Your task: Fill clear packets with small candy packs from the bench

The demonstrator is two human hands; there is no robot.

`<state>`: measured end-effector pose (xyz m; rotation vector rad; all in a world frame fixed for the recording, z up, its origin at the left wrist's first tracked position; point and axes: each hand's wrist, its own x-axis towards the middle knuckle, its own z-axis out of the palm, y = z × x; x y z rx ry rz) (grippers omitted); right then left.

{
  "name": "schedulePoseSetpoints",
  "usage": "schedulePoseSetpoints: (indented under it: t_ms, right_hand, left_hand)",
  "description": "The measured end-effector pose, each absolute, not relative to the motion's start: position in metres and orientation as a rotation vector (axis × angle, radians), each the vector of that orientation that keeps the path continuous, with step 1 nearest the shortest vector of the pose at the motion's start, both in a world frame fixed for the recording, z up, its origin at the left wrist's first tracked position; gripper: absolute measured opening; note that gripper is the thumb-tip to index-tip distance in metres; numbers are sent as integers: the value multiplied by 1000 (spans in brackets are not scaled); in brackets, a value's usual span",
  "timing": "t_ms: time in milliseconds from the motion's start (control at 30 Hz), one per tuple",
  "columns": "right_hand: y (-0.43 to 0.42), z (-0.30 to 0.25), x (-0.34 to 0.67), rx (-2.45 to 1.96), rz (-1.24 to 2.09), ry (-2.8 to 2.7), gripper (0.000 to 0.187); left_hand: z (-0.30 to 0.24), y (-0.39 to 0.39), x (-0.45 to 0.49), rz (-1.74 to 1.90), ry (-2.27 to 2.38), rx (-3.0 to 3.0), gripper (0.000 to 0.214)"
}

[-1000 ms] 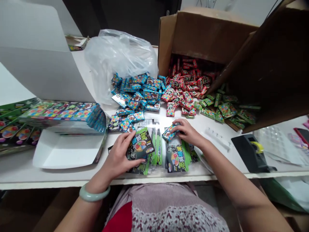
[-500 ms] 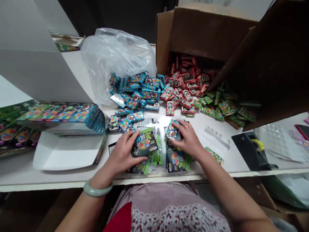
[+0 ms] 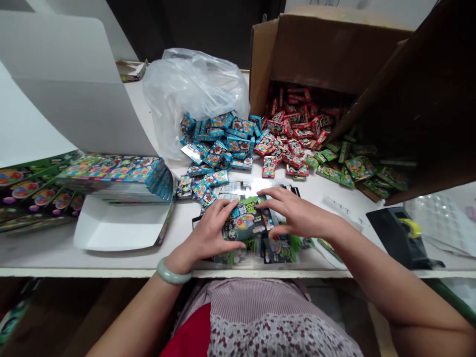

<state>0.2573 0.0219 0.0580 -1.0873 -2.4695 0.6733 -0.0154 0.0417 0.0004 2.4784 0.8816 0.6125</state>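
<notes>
My left hand [image 3: 210,233] and my right hand [image 3: 297,213] close in from both sides on a dark green candy card [image 3: 245,221] with a round multicoloured picture. Its edges lie under my fingers, and it sits raised above further dark packets in clear sleeves [image 3: 278,249]. My left wrist wears a pale green bangle [image 3: 173,272]. Behind my hands lie a heap of small blue candy boxes [image 3: 219,148], a heap of red boxes [image 3: 286,134] and a heap of green boxes [image 3: 359,168].
A clear plastic bag [image 3: 193,94] bulges behind the blue heap. A cardboard box [image 3: 327,54] lies open beyond the red heap. At left are a stack of blue-edged cards [image 3: 119,178] and a white tray [image 3: 119,225]. A black tape dispenser [image 3: 397,233] stands at right.
My hands have drawn together over the dark green card. My right hand has moved left from the small blue box, which no longer shows clearly. The view has shifted slightly.
</notes>
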Motion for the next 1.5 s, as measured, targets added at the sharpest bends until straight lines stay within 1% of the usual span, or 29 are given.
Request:
schedulePoseSetpoints:
  t_ms: [67,100,200,233,300,333,367,433,467,500,567,633,733,767,900,967,1067,1100,1200,1233,1367,1400,1500]
  right_hand:
    - [19,53,251,-1120,742,-2332,78]
    - [16,50,248,-1170,744,-2224,78]
    - [3,36,235,-1342,786,-1896,59]
    - [-2,31,231,-1364,869,-1811,54]
    - [-8,24,222,-1349,1084,-1661,50]
    - [-10,23,219,-1331,1151,-1579,48]
    - [-11,23,217,-1315,1171,-1492,44]
    - [-10,24,215,-1271,1122,-1334,39]
    - [-9,25,215,-1248,1085,-1259,41]
    - [-9,25,216,-1232,1051,-1179,45]
    - [-12,22,216,-1234,1006,-1035,47]
    - [-18,14,216,-1264,980,-959,38]
    - [-28,1,216,-1328,916,-1013,23]
    - [-30,-1,216,-1347,895,-1037,23]
    - [-31,0,215,-1331,927,-921,35]
    - [-33,2,213,-1318,927,-859,31]
    - [-38,1,209,-1372,868,-917,22]
    - [-39,0,208,-1387,847,-942,24]
    - [-40,0,207,-1344,842,-878,37]
    - [-39,1,206,-1319,861,-822,38]
    - [-39,5,204,-1312,907,-740,22]
    - [-39,5,204,-1314,902,-745,21]
    - [-40,1,203,-1270,903,-660,33]
  left_hand:
    - [1,40,-14,649,955,2466,96]
    - [2,39,-14,670,995,2467,95]
    - [6,36,-12,766,1071,2509,92]
    - [9,35,-11,805,1084,2522,92]
    - [13,33,-6,872,1085,2499,92]
    - [16,32,-3,892,1080,2438,88]
    - [19,30,2,913,1074,2332,80]
    - [22,27,11,963,1040,2019,57]
    - [21,24,15,988,1011,1851,50]
    - [20,21,19,1006,978,1702,49]
    - [13,16,23,1010,915,1510,58]
    - [3,11,22,977,878,1444,66]
    - [-7,7,18,914,843,1446,61]
    - [-8,7,17,898,834,1452,59]
    - [-6,6,16,872,836,1474,56]
    - [-5,5,17,877,841,1487,56]
    - [-4,6,16,855,834,1511,54]
    - [-4,7,15,839,829,1521,53]
    - [-3,8,13,812,812,1552,53]
    - [-4,8,13,813,818,1566,53]
    - [-6,7,11,794,853,1621,52]
    - [-6,6,11,789,850,1624,52]
    - [-8,5,10,790,830,1605,52]
